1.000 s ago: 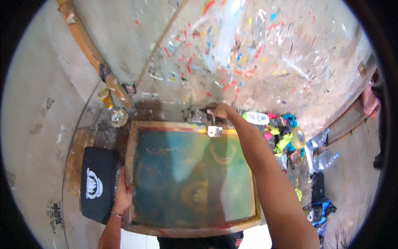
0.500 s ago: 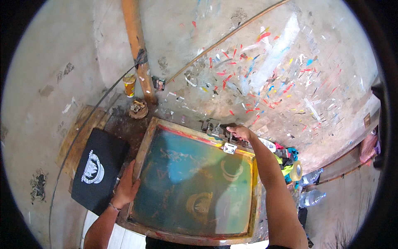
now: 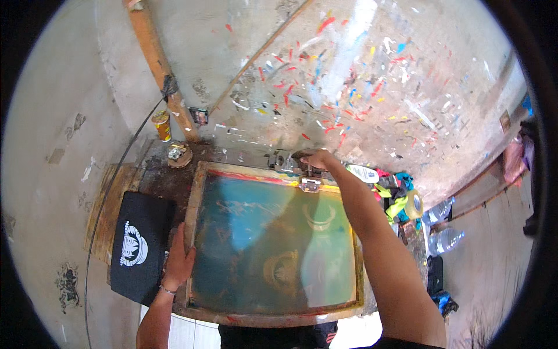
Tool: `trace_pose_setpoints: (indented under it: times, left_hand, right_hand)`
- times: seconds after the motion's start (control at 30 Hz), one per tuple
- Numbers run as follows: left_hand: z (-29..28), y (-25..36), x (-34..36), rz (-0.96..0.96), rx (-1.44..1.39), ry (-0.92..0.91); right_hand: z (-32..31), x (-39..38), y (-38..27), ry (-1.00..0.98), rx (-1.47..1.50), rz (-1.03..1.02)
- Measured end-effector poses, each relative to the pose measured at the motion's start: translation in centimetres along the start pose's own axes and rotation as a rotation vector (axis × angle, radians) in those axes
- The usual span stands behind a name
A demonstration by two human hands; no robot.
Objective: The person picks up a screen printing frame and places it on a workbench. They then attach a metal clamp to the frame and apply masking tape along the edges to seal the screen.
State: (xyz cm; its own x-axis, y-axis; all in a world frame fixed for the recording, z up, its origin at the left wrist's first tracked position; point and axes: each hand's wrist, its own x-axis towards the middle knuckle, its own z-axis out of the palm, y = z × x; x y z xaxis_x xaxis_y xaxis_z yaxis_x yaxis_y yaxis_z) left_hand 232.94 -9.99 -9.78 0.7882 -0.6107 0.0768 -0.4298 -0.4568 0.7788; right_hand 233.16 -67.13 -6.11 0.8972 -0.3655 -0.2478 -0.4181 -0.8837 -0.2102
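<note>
A wooden-framed silk screen (image 3: pixel 199 192) lies before me, its blue-green mesh showing faint smiling-face designs. My left hand (image 3: pixel 179 262) grips the frame's left side, thumb toward the mesh and fingers along the outer edge. At the back edge my right hand (image 3: pixel 317 159) has its fingers closed round the upright screw of a metal clamp (image 3: pixel 310 184); the hand partly hides the screw. Another metal fitting (image 3: pixel 285 162) sits just left of that hand. Beside my left hand lies a black flat piece (image 3: pixel 148 218) with a white printed face wearing a hat.
A yellow-brown cup (image 3: pixel 162 126) and a round holder with cigarette butts (image 3: pixel 179 155) stand at the back left. Rightward are a white bottle (image 3: pixel 362 173), colourful cloths (image 3: pixel 396 205), a tape roll (image 3: pixel 413 205) and plastic bottles (image 3: pixel 446 240). A paint-marked wall rises behind; a dark cable hangs at left.
The view has shifted, so the bench, screen and wall sit differently in the picture. Both hands keep their places, the left on the frame and the right at the clamp.
</note>
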Motion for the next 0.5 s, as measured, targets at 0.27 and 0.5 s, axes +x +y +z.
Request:
trace_pose_setpoints:
  times: [0.27, 0.5]
  left_hand:
    - [0.4, 3.0, -0.1, 0.112, 0.636, 0.081]
    - [10.7, 11.8, 0.5, 0.665, 0.400, -0.369]
  right_hand:
    - [3.1, -14.8, -5.1, 0.708, 0.407, 0.025]
    - [5.2, -34.1, 2.0, 0.767, 0.567, 0.190]
